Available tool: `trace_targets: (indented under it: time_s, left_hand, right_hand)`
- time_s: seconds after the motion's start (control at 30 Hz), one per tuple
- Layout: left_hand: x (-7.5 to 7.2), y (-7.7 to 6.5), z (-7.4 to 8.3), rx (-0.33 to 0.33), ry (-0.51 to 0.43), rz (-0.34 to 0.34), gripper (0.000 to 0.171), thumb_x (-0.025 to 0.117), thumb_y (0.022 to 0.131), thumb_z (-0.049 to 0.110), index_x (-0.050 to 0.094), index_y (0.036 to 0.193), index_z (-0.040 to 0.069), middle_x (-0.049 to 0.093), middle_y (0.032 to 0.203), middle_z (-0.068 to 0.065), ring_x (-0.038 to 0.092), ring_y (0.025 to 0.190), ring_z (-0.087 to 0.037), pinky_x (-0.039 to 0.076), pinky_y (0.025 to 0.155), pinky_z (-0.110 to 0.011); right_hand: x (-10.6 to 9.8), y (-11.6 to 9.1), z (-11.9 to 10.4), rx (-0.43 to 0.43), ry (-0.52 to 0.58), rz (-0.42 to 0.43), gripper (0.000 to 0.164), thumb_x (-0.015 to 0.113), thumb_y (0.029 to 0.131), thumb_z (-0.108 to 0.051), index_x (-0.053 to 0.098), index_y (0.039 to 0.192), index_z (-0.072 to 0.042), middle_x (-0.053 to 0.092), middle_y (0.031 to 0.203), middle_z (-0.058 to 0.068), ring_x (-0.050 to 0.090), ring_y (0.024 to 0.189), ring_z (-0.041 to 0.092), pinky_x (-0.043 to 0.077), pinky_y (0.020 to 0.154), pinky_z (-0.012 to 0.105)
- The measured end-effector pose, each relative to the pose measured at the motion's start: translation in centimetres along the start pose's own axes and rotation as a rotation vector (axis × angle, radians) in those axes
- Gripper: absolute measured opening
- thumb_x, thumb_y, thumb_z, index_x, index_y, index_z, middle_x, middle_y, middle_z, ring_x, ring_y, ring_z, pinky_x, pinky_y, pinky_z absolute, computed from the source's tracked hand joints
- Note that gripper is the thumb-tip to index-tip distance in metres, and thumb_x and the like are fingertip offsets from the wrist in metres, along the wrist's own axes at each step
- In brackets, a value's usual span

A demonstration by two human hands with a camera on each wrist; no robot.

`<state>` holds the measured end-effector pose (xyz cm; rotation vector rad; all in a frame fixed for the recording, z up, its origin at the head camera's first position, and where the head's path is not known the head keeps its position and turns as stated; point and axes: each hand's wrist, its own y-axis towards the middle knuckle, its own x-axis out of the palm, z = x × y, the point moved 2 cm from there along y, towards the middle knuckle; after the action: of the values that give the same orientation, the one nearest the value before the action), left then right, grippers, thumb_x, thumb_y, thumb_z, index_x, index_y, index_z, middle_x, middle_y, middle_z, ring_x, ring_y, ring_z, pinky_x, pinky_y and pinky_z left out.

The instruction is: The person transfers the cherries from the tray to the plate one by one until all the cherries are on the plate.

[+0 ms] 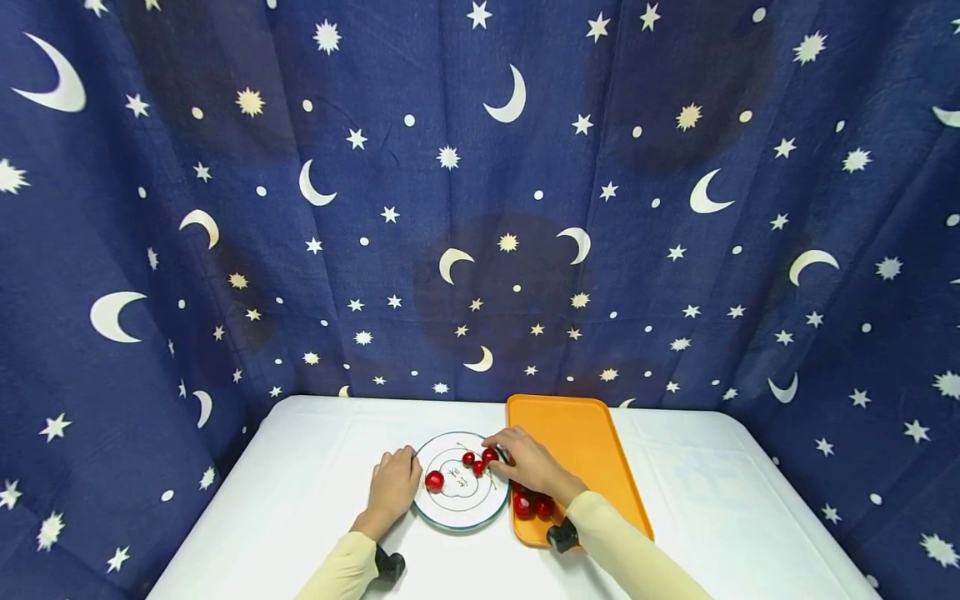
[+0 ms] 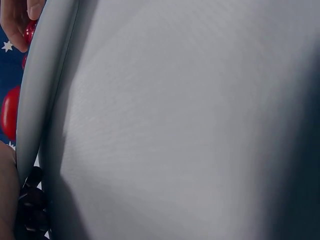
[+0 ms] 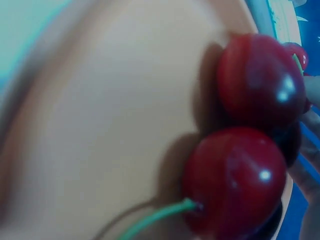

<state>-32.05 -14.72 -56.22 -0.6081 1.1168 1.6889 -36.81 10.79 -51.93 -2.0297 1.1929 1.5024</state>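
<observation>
One right hand [image 1: 528, 461], the nearer, is pinching a cherry [image 1: 490, 456] over the right side of a plate [image 1: 461, 515], two more cherries [image 1: 477, 468] are lying just left, a left hand [image 1: 395, 482] is resting at the opposite rim, grip unclear, and central markings [image 1: 456, 477] are showing illegibly.
</observation>
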Motion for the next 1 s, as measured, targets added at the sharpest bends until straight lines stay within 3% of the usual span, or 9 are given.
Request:
trace_targets:
  time_s: [0.17, 0.4, 0.7, 0.9, 1.0]
  left_hand:
    - [0.2, -0.1, 0.0, -0.004, -0.005, -0.013, 0.013, 0.055, 0.099, 0.018, 0.063, 0.098, 0.007, 0.068, 0.092, -0.009, 0.049, 0.081, -0.024, 0.035, 0.069, -0.036]
    - [0.0, -0.1, 0.1, -0.010, -0.006, -0.053, 0.014, 0.054, 0.101, 0.017, 0.063, 0.100, 0.006, 0.069, 0.095, -0.009, 0.050, 0.083, -0.026, 0.038, 0.071, -0.037]
    - [-0.4, -0.2, 0.4, 0.001, -0.008, -0.003, 0.012, 0.056, 0.099, 0.016, 0.062, 0.096, 0.006, 0.069, 0.093, -0.010, 0.050, 0.080, -0.027, 0.038, 0.069, -0.039]
    - [-0.4, -0.1, 0.3, -0.017, 0.003, -0.045, 0.014, 0.055, 0.101, 0.016, 0.063, 0.099, 0.006, 0.070, 0.096, -0.010, 0.052, 0.083, -0.026, 0.039, 0.071, -0.039]
    - [-0.2, -0.1, 0.1, -0.007, 0.006, -0.032, 0.014, 0.055, 0.100, 0.017, 0.063, 0.099, 0.005, 0.070, 0.096, -0.010, 0.051, 0.083, -0.027, 0.038, 0.070, -0.039]
  right_hand:
    - [-0.3, -0.5, 0.3, 0.003, 0.023, -0.004, 0.038, 0.071, 0.097, -0.032, 0.066, 0.131, -0.018, 0.067, 0.123, 0.003, 0.055, 0.106, 0.017, 0.053, 0.094, 0.042]
    - [-1.4, -1.3, 1.6, 0.029, 0.091, -0.022, 0.034, 0.068, 0.098, -0.026, 0.063, 0.130, -0.014, 0.065, 0.128, 0.007, 0.058, 0.115, 0.024, 0.050, 0.106, 0.053]
    - [-2.6, -2.6, 3.3, 0.033, 0.077, -0.031, 0.035, 0.066, 0.100, -0.029, 0.063, 0.129, -0.009, 0.067, 0.126, 0.008, 0.061, 0.118, 0.028, 0.050, 0.106, 0.053]
    - [-3.0, -3.3, 4.0, 0.007, 0.057, -0.073, 0.033, 0.065, 0.101, -0.030, 0.065, 0.127, -0.009, 0.069, 0.123, 0.006, 0.063, 0.113, 0.027, 0.051, 0.104, 0.050]
    - [-3.0, -3.6, 4.1, -0.004, 0.061, -0.106, 0.035, 0.065, 0.101, -0.032, 0.066, 0.127, -0.008, 0.070, 0.124, 0.007, 0.063, 0.115, 0.029, 0.049, 0.106, 0.052]
